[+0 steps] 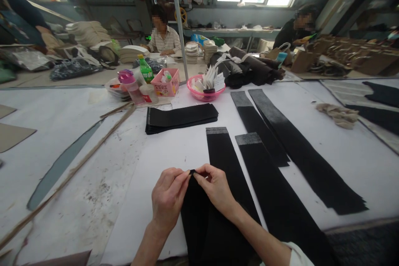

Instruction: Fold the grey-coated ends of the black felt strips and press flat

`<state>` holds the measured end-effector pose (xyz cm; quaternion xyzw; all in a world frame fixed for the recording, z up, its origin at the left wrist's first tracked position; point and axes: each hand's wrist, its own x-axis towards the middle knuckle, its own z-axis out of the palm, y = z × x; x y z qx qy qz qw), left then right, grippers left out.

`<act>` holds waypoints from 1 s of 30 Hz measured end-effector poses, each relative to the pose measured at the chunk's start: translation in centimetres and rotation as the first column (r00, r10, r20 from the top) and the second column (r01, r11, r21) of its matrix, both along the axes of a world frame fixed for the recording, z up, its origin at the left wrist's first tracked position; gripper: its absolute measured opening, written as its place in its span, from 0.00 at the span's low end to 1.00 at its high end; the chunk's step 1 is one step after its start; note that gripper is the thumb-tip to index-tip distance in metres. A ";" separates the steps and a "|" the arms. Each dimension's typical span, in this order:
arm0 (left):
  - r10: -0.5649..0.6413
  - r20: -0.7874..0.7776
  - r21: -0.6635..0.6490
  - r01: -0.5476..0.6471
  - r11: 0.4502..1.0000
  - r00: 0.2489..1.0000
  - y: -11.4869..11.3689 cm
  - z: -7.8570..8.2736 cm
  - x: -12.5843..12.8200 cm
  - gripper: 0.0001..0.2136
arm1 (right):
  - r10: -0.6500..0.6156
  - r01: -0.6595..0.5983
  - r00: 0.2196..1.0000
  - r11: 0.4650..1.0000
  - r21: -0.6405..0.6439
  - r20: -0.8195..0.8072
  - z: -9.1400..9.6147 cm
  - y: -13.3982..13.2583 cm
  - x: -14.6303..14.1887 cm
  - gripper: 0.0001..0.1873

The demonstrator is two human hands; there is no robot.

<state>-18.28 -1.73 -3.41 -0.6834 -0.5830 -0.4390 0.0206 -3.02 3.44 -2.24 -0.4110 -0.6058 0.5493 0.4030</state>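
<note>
My left hand (170, 193) and my right hand (216, 187) meet at the top end of a black fabric strip (199, 224). Thumb and fingers of each hand pinch that narrow end, which looks folded over. The rest of the strip hangs down toward me. Just beyond my right hand lie two more black strips (232, 166) with grey top ends, side by side on the white table (165, 153). A neat stack of black strips (182, 117) lies further off, ahead of my hands.
More long black strips (299, 153) fan out at the right, near a crumpled beige cloth (337, 115). A pink basket (205, 94), a pink box (166, 85) and a green bottle (145, 70) stand along the far edge by a metal pole (181, 29). Several people sit beyond.
</note>
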 end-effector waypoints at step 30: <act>-0.170 -0.063 -0.169 0.158 0.973 0.983 0.2 -0.1 -0.3 0.11 | -0.006 -0.042 0.977 0.975 0.219 0.214 -0.2 -0.7 0.1 0.08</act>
